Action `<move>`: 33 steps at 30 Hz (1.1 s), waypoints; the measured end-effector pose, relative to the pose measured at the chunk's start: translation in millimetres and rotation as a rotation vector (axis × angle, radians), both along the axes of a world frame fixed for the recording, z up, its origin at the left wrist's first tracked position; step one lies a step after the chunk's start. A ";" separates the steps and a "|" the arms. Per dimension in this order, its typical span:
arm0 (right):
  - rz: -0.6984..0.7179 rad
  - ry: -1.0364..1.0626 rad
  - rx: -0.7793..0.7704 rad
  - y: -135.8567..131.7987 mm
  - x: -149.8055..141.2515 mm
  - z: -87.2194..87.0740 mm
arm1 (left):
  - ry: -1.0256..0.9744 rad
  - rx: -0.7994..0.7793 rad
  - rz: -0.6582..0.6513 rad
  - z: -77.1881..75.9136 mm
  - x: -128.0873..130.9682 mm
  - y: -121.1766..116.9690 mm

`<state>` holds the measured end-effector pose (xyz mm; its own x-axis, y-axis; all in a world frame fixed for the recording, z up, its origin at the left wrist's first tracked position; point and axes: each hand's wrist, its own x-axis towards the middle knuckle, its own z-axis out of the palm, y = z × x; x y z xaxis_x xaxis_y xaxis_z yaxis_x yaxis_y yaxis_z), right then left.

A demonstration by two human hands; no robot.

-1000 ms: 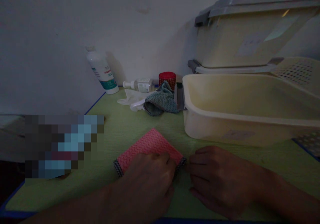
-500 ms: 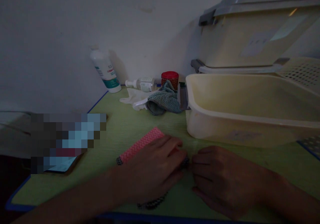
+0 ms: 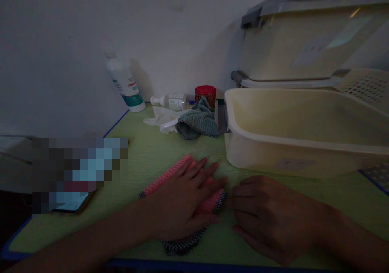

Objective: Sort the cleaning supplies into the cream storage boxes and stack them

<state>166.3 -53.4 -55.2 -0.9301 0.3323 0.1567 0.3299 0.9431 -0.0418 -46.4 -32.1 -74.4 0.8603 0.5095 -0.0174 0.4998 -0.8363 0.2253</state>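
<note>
A pink cloth (image 3: 168, 175) with a black-and-white checked edge lies folded on the green table (image 3: 146, 155) in front of me. My left hand (image 3: 182, 202) lies flat on top of it, fingers stretched out and spread toward the far side. My right hand (image 3: 267, 216) rests on the table just right of the cloth, its fingers curled at the cloth's right corner; what they pinch, if anything, is hidden. A checked flap of the cloth (image 3: 182, 245) sticks out below my left hand.
A cream plastic tub (image 3: 291, 159) stands at the right, with a lidded bin (image 3: 304, 41) behind it. Against the wall are a white bottle (image 3: 124, 85), a small spray bottle (image 3: 170, 101), a red-capped jar (image 3: 205, 92), a teal cloth (image 3: 197, 123) and a white glove (image 3: 159, 119). A phone (image 3: 71, 206) lies at left.
My left hand has slid forward over the pink cloth and spread its fingers flat. The cloth's near checked edge now shows below the hand. My right hand has stayed put.
</note>
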 end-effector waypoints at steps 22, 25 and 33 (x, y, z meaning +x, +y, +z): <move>-0.013 -0.022 -0.052 1.9 0.6 1.1 | -0.359 -0.242 0.268 0.1 -24.4 75.0; -0.020 -0.032 -0.051 0.3 0.1 0.9 | -0.339 -0.229 0.255 0.7 -24.9 75.7; -0.012 -0.012 -0.035 0.6 -0.2 0.7 | -0.307 -0.216 0.234 3.2 -26.9 76.6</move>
<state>166.1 -52.8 -54.6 -0.9276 0.3489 0.1334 0.3423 0.9370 -0.0706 -73.3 44.6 -71.2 0.7043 0.7036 0.0940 0.5522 -0.6263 0.5503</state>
